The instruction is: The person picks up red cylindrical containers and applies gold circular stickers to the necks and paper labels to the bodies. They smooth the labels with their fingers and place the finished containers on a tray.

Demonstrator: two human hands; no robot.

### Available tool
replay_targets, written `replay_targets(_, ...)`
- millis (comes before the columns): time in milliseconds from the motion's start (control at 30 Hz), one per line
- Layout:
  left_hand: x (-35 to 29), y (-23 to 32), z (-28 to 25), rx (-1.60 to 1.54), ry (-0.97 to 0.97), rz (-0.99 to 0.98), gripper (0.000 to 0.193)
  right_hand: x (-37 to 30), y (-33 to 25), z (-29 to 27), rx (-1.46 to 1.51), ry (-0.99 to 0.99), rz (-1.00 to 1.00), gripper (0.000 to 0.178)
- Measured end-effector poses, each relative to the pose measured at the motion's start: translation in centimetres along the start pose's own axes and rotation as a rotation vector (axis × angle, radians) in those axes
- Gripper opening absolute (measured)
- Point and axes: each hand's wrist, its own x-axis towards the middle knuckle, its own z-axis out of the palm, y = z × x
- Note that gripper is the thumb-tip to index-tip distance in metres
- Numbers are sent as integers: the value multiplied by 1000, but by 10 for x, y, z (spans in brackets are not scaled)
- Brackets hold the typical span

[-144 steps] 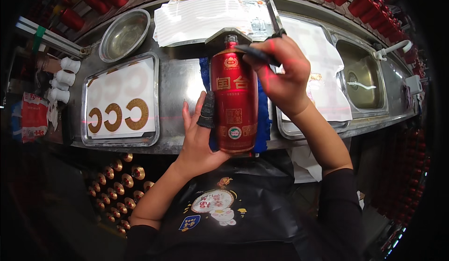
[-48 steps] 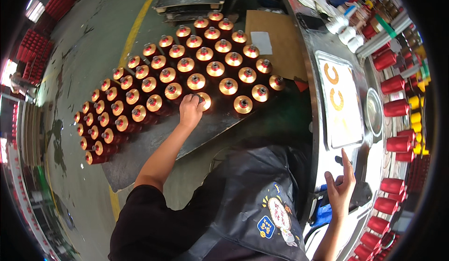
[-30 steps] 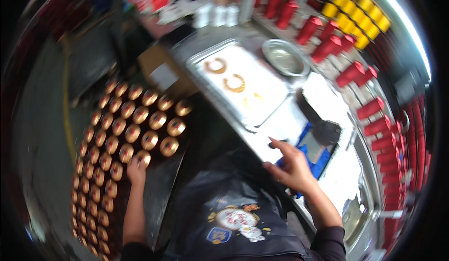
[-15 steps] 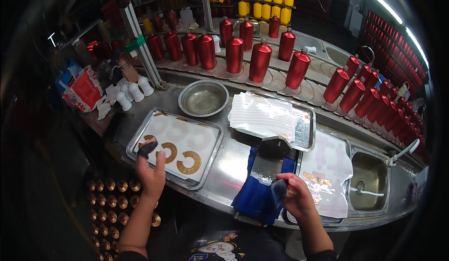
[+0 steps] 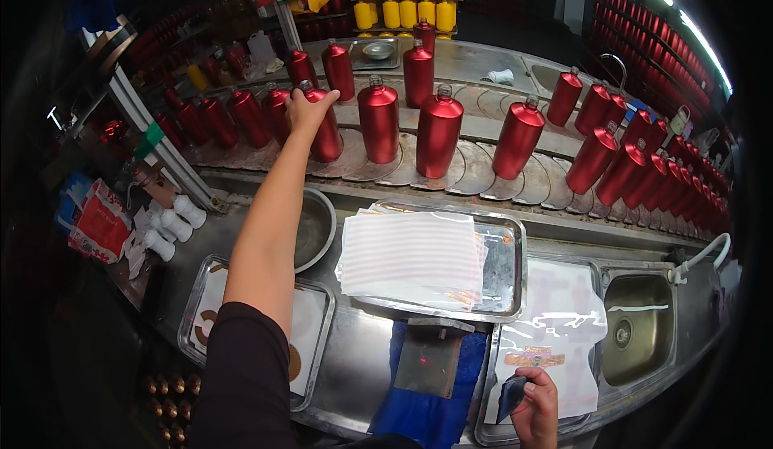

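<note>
My left hand (image 5: 309, 111) is stretched far forward, its fingers closed round the shoulder of a glossy red bottle (image 5: 327, 140) that stands upright on the conveyor's round metal plates (image 5: 354, 159). Low at the right, my right hand (image 5: 538, 406) pinches a small dark flat piece, like a scraper (image 5: 509, 397). It is above the edge of a tray with a white decal sheet (image 5: 564, 312), close to a gold and purple print (image 5: 535, 358). Left of it, a grey flat block (image 5: 427, 362) lies on a blue cloth (image 5: 407, 417). My left forearm partly hides a tray (image 5: 322, 344) with gold C-shaped decals (image 5: 295, 364).
More red bottles (image 5: 439, 133) line the curved conveyor. A metal tray (image 5: 509, 268) bears a stack of white sheets (image 5: 411, 256). Behind my left arm is a metal bowl (image 5: 324, 240). A sink (image 5: 632, 352) with a white tap (image 5: 700, 257) is at the right, white bottles (image 5: 188, 210) at the left.
My left hand has gone from above the decal tray forward to the red bottle. My right hand has moved from the blue cloth to the right-hand tray, still with the dark piece. The view has shifted.
</note>
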Motion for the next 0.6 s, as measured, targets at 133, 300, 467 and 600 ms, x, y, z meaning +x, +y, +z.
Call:
replay_targets(133, -20, -2, 28, 49, 168, 233, 78, 7, 8, 5, -14, 21, 31, 29)
replay_targets(300, -41, 7, 2, -92, 235, 248, 75, 5, 14, 6, -23, -18, 70, 26)
replay_targets(467, -70, 18, -88, -921, -63, -103, 53, -1, 12, 12, 0, -72, 52, 20)
replay_targets(600, -128, 18, -172, -1396, -471, -644, 45, -5, 15, 33, -42, -89, 81, 16)
